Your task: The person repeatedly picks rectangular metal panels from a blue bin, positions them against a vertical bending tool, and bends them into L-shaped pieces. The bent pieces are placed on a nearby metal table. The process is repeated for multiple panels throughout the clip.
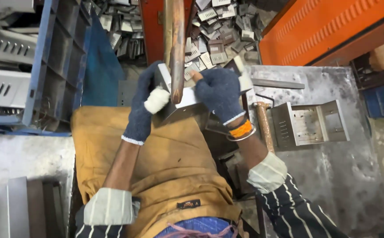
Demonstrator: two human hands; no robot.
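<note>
**Both gloved hands clamped on a bent metal sheet part**

Here we are over the lap — the left hand (144, 103), in a dark knitted glove with a white wrapped thumb, is closed around the near-left edge of a pale folded sheet-metal piece (187, 100). The right hand (220, 93), in the same kind of glove with the fingertips bare, is pressed down and wrapped over the piece's right side, an orange band and a metal bangle at its wrist. So the piece sits gripped between the two hands, held just above a mustard-coloured apron (165, 167).

Straight between the hands, a rusty upright bar (176, 48) comes down and meets the piece right beside the left thumb; whether it actually presses on the metal I cannot tell.

Just right of the right wrist lies a hammer (264, 123) with a wooden handle, on a worn grey work plate (333, 176). Beyond it, further right of the grip, rests a finished slotted metal bracket (311, 123), open side up. Beyond the hands — past the bar — a heap of small slotted metal parts (218, 31) covers the floor. Well to the left of the left hand stands a blue rack (46, 57) with louvred grey panels.
</note>
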